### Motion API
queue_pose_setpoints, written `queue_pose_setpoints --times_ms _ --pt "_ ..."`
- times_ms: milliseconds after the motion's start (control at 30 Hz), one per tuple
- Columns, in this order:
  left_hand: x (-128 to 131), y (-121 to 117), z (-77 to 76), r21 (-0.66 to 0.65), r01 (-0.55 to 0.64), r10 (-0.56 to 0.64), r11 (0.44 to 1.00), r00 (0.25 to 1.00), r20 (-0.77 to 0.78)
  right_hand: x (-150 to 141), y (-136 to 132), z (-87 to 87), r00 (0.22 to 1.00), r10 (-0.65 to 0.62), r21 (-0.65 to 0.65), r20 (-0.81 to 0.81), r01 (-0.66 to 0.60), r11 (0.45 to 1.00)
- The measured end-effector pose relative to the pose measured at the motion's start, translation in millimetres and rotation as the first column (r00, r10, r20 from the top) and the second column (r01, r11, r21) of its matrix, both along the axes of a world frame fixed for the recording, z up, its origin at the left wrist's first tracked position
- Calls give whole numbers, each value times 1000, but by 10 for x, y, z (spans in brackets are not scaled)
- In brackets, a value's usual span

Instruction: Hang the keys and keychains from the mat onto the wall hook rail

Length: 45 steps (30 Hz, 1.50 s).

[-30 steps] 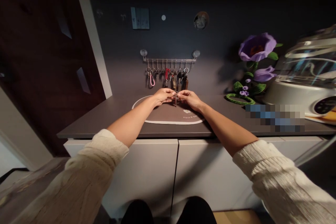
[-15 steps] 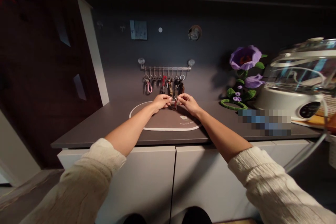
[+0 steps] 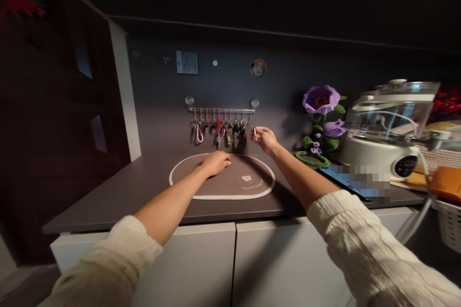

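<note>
Because my right hand [image 3: 267,140] pinches the keys [image 3: 255,135] near their top, they dangle beside the rack [image 3: 221,110]. My left hand [image 3: 215,163] curls over the mat [image 3: 236,168]; whether empty, I cannot tell.

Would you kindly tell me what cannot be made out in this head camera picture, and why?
Head view: the outlines of the small metal keys in the right hand; too small.
Head view: whether the left hand holds anything; its own back hides the palm.
Head view: what the flat black-edged screen shows; pixel blocks blur it.
Head view: the far side of the white perforated basket; the right edge cuts it off.
</note>
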<state>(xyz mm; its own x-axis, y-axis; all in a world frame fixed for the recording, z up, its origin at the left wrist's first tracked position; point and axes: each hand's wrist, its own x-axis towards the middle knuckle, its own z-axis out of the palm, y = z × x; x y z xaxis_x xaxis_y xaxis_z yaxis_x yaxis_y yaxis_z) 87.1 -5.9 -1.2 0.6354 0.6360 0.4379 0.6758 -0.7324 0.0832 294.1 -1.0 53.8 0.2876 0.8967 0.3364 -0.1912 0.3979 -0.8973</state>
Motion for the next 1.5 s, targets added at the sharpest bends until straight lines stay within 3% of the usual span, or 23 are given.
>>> queue_pose_setpoints --times_ms 200,400,767,1067,1367,1500 --pt "-4 31 -32 -9 38 -39 999 989 -144 82 193 349 998 -2 -20 -60 1 1000" --pt "2 36 -32 -23 54 -56 998 991 -122 66 380 462 995 -3 -70 -96 -4 998" --pt "-3 38 -22 -41 51 -56 998 992 -116 79 488 437 973 5 -96 -233 -28 995" --pt "-3 36 -19 -40 46 -51 998 991 -125 114 496 318 973 -35 -134 -227 5 991" --pt "-10 43 -30 -51 62 -66 997 993 -95 54 539 168 995 -87 -106 -40 82 991" --pt "-27 67 -45 -87 89 -97 992 992 -82 72 429 43 980 -190 -160 56 196 967"
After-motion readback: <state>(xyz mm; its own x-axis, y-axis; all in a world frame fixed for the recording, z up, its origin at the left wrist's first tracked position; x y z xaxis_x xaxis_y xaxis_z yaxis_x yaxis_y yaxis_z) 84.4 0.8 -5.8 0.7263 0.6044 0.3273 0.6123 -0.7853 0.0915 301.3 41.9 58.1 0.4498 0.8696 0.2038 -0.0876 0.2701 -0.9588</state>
